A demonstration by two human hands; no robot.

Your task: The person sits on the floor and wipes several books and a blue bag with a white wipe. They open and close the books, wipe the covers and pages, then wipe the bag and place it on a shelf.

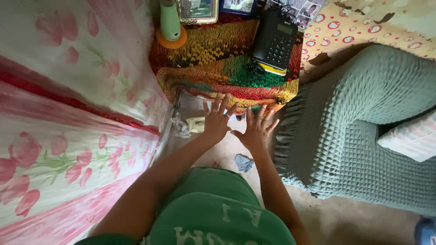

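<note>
Small cream box (196, 124) lies lengthwise left-right by left hand (217, 121); both hands' fingers spread, empty.

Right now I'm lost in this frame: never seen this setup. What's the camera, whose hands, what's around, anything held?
There is one picture, from a camera worn on a person's head, looking straight down. No machine is involved: both arms are the wearer's own, reaching forward over their green shirt. The left hand and right hand are bare, fingers spread, and hold nothing. They hover near the lower edge of a small table under a colourful knitted cloth. On it stand a black phone, a green bottle and picture frames. On the floor lie crumpled paper, a pale small object by the left hand, and a blue-grey scrap. A floral bedsheet is to the left, a green-covered armchair to the right.
</note>
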